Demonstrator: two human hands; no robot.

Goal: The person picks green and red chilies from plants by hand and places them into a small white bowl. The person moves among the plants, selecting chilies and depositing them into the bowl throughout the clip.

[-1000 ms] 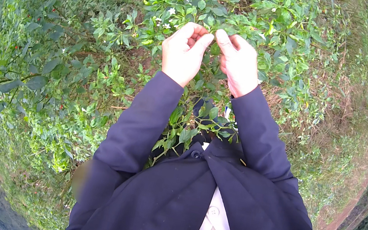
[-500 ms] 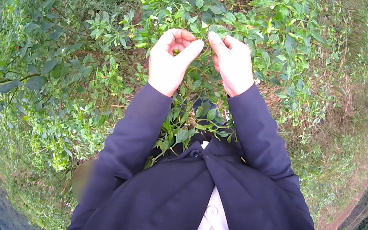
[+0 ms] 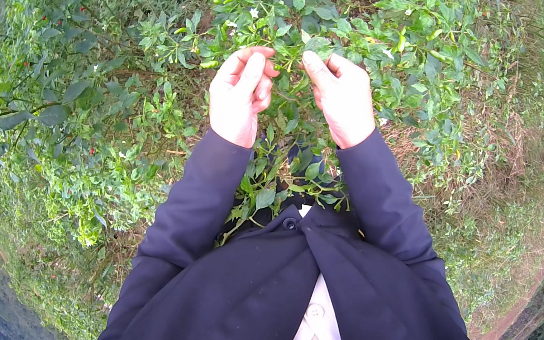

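Note:
My left hand (image 3: 240, 95) and my right hand (image 3: 343, 99) reach out side by side into a bushy green plant (image 3: 329, 12) with small white flowers. The left hand's fingers curl in against the thumb at a stem; what lies inside them is hidden. With thumb and fingertips, my right hand pinches a leafy twig (image 3: 314, 45) at the top of the bush. A narrow gap with stems and leaves (image 3: 287, 92) separates the two hands. Dark jacket sleeves cover both forearms.
More leafy bushes (image 3: 69, 83) with tiny red fruits stand to the left. Dry grass and bare reddish soil (image 3: 533, 216) lie to the right. Low plants press against my jacket front (image 3: 265, 292).
Both hands have moved up and farther into the bush, and have drawn slightly apart. The left hand's fingers have curled in more.

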